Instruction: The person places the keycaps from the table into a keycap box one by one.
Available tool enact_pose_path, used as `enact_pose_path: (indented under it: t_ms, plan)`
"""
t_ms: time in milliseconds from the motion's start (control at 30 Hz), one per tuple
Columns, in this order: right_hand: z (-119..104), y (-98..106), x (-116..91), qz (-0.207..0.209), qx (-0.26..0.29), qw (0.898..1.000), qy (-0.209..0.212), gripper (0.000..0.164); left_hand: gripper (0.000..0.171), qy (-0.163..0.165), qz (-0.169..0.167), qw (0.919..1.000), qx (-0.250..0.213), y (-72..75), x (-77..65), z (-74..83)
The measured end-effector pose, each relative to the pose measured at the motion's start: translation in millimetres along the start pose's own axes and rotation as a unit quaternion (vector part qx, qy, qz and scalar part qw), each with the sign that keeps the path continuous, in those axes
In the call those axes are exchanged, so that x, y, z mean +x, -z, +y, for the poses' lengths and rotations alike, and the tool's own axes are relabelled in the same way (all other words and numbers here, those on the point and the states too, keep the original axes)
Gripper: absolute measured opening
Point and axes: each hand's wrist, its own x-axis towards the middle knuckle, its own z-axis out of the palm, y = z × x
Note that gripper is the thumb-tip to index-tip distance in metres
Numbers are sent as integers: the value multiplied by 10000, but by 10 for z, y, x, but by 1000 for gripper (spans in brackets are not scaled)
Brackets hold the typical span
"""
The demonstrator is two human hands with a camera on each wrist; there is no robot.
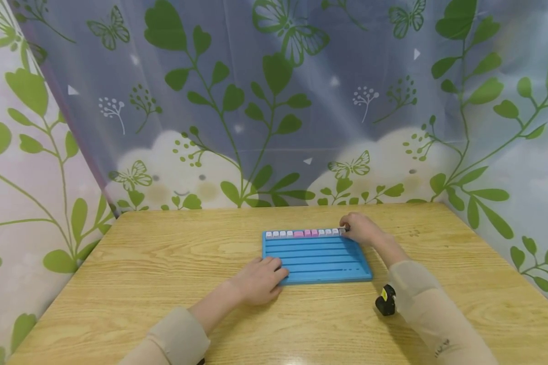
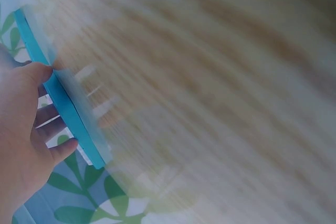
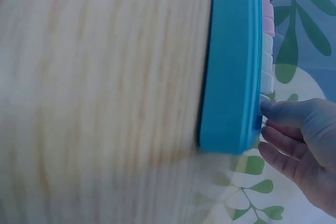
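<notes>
A shallow blue ridged tray [image 1: 319, 261] lies on the table. Along its far edge runs a row of small white and pink keycaps [image 1: 299, 234]. At the tray's near left corner my left hand [image 1: 258, 280] holds the rim, and in the left wrist view the thumb and fingers lie around the blue edge. My right hand [image 1: 360, 228] is at the far right corner, where the row ends. Its thumb and forefinger pinch a white keycap [image 3: 264, 98] at that end, mostly hidden by the fingertips. The other right fingers are bent beside the tray's end.
The wood-grain table [image 1: 164, 258] extends around the tray on all sides. Behind it hangs a patterned curtain [image 1: 237, 101] with green leaves and butterflies, and its lower part meets the table's far edge. A black device [image 1: 385, 300] with a yellow label sits by the right sleeve.
</notes>
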Motion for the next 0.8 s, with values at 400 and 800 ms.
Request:
enact_pose_path:
  t_ms: [400,800]
  plan:
    - [37,222,-281,-143,155,9997,75,29,30,-15,11,10000,30,10,6,12]
    - [120,421,-779,-567,197,9979,229,22,30,-7,27,10000,-43,15,-3,17]
